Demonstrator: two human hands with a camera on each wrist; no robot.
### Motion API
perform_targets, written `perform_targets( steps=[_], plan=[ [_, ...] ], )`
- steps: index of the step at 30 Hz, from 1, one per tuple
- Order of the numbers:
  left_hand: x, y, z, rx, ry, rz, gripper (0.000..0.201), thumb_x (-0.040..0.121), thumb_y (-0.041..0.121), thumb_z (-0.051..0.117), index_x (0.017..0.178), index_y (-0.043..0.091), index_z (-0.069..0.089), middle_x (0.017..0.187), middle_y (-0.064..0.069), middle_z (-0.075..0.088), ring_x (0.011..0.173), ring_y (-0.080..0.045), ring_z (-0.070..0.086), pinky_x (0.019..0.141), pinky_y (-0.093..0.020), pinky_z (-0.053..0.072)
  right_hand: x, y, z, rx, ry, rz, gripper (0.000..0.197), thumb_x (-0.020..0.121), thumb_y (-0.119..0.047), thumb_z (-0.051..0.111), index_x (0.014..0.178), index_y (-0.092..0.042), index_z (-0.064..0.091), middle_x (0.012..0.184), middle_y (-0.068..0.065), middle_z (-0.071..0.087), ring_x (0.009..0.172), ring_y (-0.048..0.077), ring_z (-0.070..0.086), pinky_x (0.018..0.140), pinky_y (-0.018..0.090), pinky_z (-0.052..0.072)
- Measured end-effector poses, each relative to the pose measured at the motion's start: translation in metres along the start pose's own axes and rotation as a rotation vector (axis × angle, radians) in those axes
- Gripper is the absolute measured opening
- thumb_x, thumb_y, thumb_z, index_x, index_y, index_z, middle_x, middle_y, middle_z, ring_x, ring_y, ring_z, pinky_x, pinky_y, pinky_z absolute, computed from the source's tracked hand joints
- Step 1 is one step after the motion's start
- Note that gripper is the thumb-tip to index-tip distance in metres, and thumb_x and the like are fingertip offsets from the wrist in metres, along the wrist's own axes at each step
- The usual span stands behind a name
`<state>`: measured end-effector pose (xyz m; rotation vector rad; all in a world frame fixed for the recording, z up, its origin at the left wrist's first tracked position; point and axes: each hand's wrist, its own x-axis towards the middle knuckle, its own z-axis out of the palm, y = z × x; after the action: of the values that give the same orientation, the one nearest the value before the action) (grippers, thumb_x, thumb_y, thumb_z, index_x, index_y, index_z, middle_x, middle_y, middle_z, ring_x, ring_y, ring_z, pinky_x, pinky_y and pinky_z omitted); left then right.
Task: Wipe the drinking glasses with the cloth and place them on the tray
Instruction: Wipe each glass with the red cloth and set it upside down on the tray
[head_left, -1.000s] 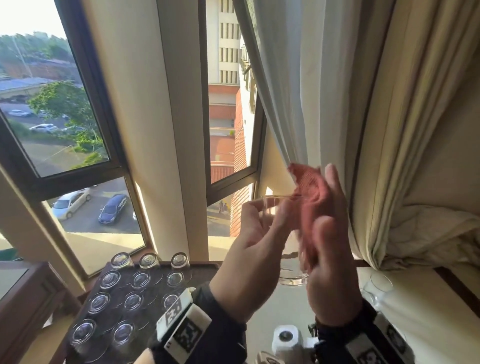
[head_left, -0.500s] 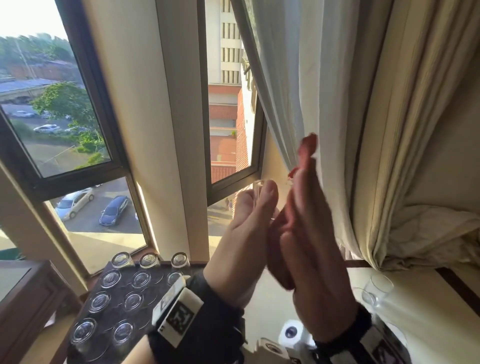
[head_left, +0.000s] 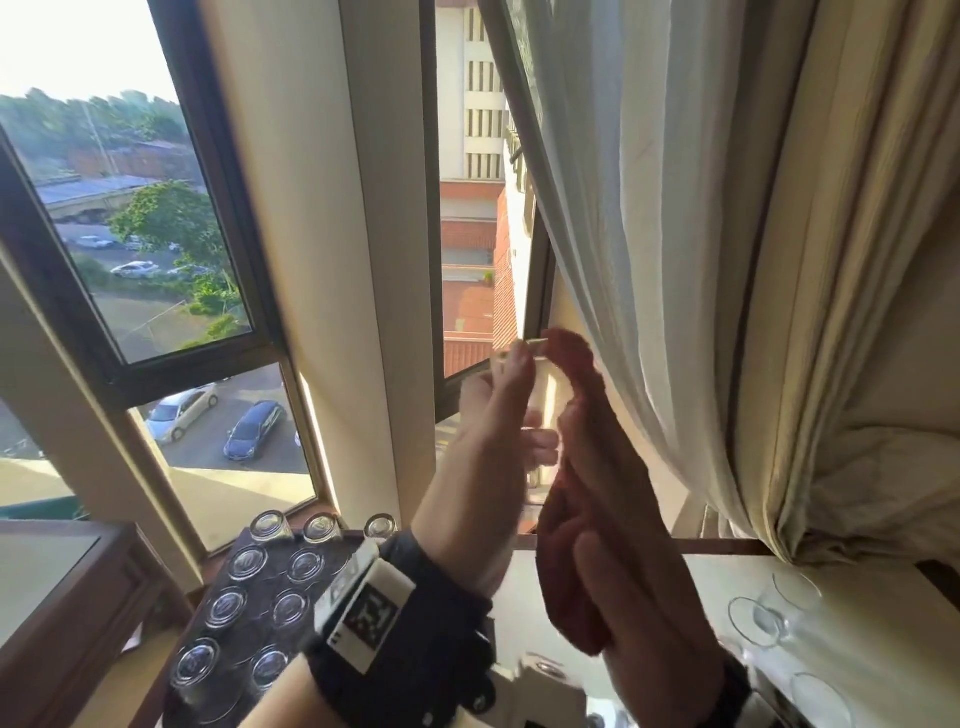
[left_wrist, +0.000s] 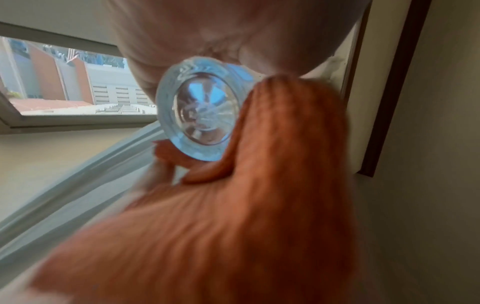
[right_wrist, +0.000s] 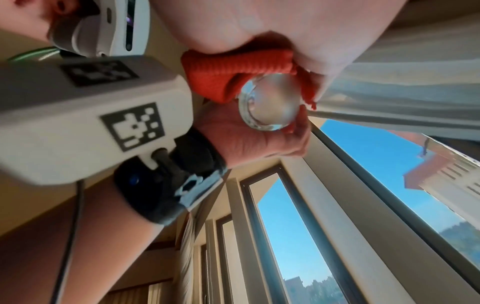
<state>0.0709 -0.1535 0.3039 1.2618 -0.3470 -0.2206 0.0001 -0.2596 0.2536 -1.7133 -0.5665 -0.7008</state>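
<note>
I hold a clear drinking glass (head_left: 545, 405) up in front of the window. My left hand (head_left: 493, 431) grips it by its side, fingertips near the rim. My right hand (head_left: 623, 525) holds the red cloth (head_left: 569, 597) and presses it against the right side of the glass. In the left wrist view the thick glass base (left_wrist: 205, 117) faces the camera, and the blurred cloth (left_wrist: 233, 226) wraps its right side. The right wrist view shows the glass (right_wrist: 270, 102) between the cloth (right_wrist: 233, 67) and my left hand (right_wrist: 246, 142). The dark tray (head_left: 267, 584) lies at lower left with several upturned glasses.
Loose glasses (head_left: 763, 618) lie on the pale table at lower right. A white curtain (head_left: 675, 260) hangs just right of my hands. Wooden furniture (head_left: 52, 597) stands left of the tray. A window frame (head_left: 431, 234) is behind the glass.
My right hand slid up along the glass with fingers stretched, then came back down with the cloth. The left hand kept hold of the glass and stayed raised.
</note>
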Motion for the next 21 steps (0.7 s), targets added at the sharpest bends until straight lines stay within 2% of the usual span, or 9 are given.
perform_targets(
  steps=[3, 6, 9, 12, 14, 16, 19, 20, 21],
  plan=[
    [0.001, 0.001, -0.006, 0.049, -0.028, 0.026, 0.135, 0.050, 0.093, 0.076, 0.144, 0.001, 0.044, 0.090, -0.014, 0.074, 0.078, -0.019, 0.075, 0.099, -0.043, 0.058, 0.002, 0.008, 0.004, 0.086, 0.059, 0.008, 0.063, 0.104, -0.053, 0.040, 0.160, -0.028, 0.025, 0.167, -0.006, 0.024, 0.135, 0.014, 0.044, 0.113, 0.039, 0.032],
    [-0.016, -0.005, 0.003, 0.095, -0.059, 0.049, 0.091, 0.081, 0.070, 0.078, 0.129, -0.001, 0.049, 0.095, -0.014, 0.071, 0.083, -0.011, 0.075, 0.081, -0.019, 0.059, 0.024, -0.002, -0.004, 0.162, 0.167, 0.046, 0.069, 0.102, -0.053, 0.040, 0.159, -0.019, 0.022, 0.154, -0.017, 0.045, 0.143, 0.006, 0.041, 0.117, 0.027, 0.032],
    [-0.025, -0.019, 0.009, 0.062, -0.053, 0.038, 0.062, 0.091, 0.065, 0.064, 0.127, 0.015, 0.058, 0.097, -0.004, 0.073, 0.093, -0.011, 0.073, 0.085, -0.031, 0.058, 0.039, -0.014, -0.012, 0.058, 0.223, -0.021, 0.067, 0.104, -0.049, 0.043, 0.160, -0.018, 0.023, 0.146, -0.006, 0.050, 0.133, 0.013, 0.048, 0.109, 0.037, 0.042],
    [-0.025, -0.015, 0.005, -0.030, -0.062, 0.014, 0.065, 0.098, 0.069, 0.047, 0.135, 0.018, 0.065, 0.114, -0.007, 0.075, 0.107, -0.021, 0.073, 0.095, -0.047, 0.056, 0.029, -0.011, 0.002, -0.063, 0.131, -0.057, 0.054, 0.106, -0.036, 0.039, 0.159, -0.027, 0.029, 0.166, 0.003, 0.026, 0.148, 0.032, 0.035, 0.118, 0.055, 0.032],
    [-0.023, -0.005, -0.003, -0.017, 0.021, 0.042, 0.068, 0.091, 0.078, 0.044, 0.132, 0.029, 0.067, 0.116, -0.005, 0.073, 0.108, -0.022, 0.072, 0.097, -0.046, 0.054, 0.011, -0.003, 0.012, -0.045, 0.093, -0.049, 0.052, 0.108, -0.041, 0.037, 0.158, -0.031, 0.028, 0.168, 0.007, 0.021, 0.147, 0.035, 0.036, 0.120, 0.050, 0.032],
    [-0.023, -0.001, -0.007, 0.050, 0.021, 0.104, 0.068, 0.087, 0.077, 0.043, 0.131, 0.029, 0.062, 0.095, 0.008, 0.074, 0.087, -0.007, 0.071, 0.084, -0.032, 0.051, -0.001, 0.000, 0.015, -0.050, 0.105, -0.041, 0.055, 0.109, -0.043, 0.034, 0.159, -0.026, 0.023, 0.164, 0.014, 0.027, 0.145, 0.027, 0.039, 0.122, 0.038, 0.030],
    [-0.032, -0.001, 0.000, 0.139, -0.059, 0.114, 0.069, 0.095, 0.076, 0.044, 0.136, 0.021, 0.052, 0.081, 0.023, 0.071, 0.077, 0.006, 0.069, 0.072, -0.013, 0.054, 0.012, -0.011, 0.007, 0.056, 0.171, 0.061, 0.055, 0.107, -0.035, 0.026, 0.159, -0.017, 0.019, 0.150, 0.014, 0.047, 0.130, 0.028, 0.053, 0.117, 0.048, 0.030],
    [-0.036, -0.004, 0.003, 0.155, -0.077, 0.120, 0.070, 0.094, 0.075, 0.040, 0.136, 0.020, 0.052, 0.085, 0.024, 0.072, 0.081, 0.006, 0.070, 0.075, -0.012, 0.055, 0.016, -0.015, 0.004, 0.086, 0.200, 0.052, 0.056, 0.107, -0.032, 0.028, 0.159, -0.014, 0.020, 0.154, 0.017, 0.033, 0.130, 0.021, 0.056, 0.113, 0.031, 0.042],
    [-0.039, -0.009, 0.005, 0.155, -0.089, 0.118, 0.068, 0.095, 0.073, 0.040, 0.136, 0.020, 0.051, 0.088, 0.020, 0.075, 0.085, 0.003, 0.072, 0.077, -0.015, 0.057, 0.021, -0.019, 0.002, 0.100, 0.210, 0.036, 0.056, 0.108, -0.034, 0.032, 0.159, -0.016, 0.022, 0.155, 0.007, 0.045, 0.131, 0.014, 0.055, 0.108, 0.026, 0.046]
  ],
)
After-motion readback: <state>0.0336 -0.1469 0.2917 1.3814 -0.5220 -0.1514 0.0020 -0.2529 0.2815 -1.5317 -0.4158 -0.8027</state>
